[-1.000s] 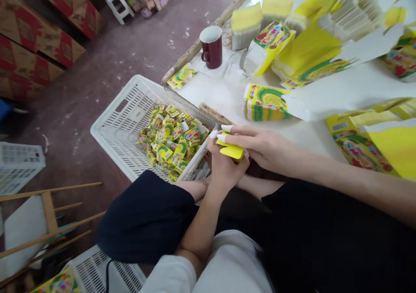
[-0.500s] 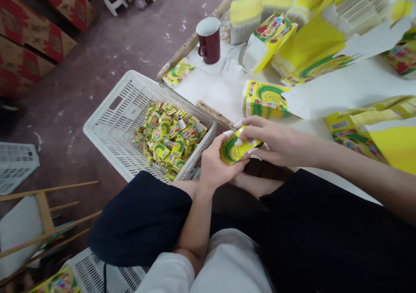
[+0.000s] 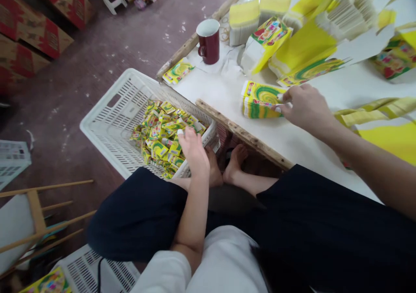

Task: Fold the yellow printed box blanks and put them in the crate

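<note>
My left hand (image 3: pixel 195 152) hangs over the near rim of the white plastic basket (image 3: pixel 112 122), fingers stretched out and nothing visible in them. Small folded boxes (image 3: pixel 159 132) in yellow, green and red lie heaped inside the basket. On the table my right hand (image 3: pixel 300 104) pinches the right end of a stack of flat yellow-green cartons (image 3: pixel 260 100). Whether it grips one carton or several is hidden by the fingers. White coverings show on some fingertips of both hands.
A dark red mug (image 3: pixel 209 43) stands near the table's wooden edge (image 3: pixel 240 130), beside a lone flat carton (image 3: pixel 178 70). More carton stacks (image 3: pixel 307 46) fill the table's far side. Red-and-brown boxes (image 3: pixel 42 22) and a wooden-legged stool (image 3: pixel 35 215) are at the left.
The yellow box that both hands held has left them. My left hand has moved left over the basket; my right hand has moved right and up to the carton stack.
</note>
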### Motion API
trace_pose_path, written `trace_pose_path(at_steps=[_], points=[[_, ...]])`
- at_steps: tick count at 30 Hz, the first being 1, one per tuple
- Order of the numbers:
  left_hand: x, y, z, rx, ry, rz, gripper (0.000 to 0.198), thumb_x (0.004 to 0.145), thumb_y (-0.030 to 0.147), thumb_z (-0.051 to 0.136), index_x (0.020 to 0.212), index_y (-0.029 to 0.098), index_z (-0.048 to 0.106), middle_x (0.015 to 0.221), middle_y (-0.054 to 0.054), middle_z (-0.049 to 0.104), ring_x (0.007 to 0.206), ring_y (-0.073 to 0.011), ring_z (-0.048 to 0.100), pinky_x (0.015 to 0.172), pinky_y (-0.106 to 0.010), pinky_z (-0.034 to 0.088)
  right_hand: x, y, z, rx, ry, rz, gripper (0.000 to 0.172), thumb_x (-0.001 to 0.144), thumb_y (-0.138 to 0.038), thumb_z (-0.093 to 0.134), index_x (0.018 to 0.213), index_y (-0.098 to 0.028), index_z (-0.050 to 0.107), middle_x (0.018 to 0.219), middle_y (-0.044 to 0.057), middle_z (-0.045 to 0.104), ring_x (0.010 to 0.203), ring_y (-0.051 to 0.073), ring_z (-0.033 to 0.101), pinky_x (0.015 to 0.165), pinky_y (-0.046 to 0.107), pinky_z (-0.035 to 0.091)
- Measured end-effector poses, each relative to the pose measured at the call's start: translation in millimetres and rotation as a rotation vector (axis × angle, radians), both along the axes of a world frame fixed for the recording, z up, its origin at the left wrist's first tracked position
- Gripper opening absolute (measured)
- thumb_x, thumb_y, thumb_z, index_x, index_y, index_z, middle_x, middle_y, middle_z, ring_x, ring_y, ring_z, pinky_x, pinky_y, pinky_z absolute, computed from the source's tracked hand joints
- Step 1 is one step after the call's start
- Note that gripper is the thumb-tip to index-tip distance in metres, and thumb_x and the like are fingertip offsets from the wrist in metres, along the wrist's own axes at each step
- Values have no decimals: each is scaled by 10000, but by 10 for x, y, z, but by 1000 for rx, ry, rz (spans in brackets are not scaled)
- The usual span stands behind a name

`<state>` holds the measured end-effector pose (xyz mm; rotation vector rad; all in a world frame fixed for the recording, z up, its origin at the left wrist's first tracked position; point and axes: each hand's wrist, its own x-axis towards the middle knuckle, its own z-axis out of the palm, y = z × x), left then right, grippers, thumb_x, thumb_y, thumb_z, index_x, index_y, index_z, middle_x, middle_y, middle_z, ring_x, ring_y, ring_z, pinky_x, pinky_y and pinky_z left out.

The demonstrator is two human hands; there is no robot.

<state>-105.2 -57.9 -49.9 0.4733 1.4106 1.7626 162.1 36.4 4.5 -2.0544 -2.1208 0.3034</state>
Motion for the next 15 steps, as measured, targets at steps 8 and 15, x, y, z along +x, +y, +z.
trace_pose_path(at_steps=[8,15], points=[[202,-90,-75,-28,-93,-303,710,783,566,810,1322,206,521,1352,-154,660,1263,-252,652,1020,-387,547,-73,-38,93,-6,59,-97,346,848,-310,748,1098,-107,622,866,123,689,747,210,565,705,382,377],[413,-136,39,61,-156,-520,865,619,827,753,1243,247,596,1289,-142,693,1293,-339,630,1025,-493,565,-473,-369,335,-90,425,424,237,761,-162,666,906,-231,493,715,-19,569,630,169,546,602,306,395]])
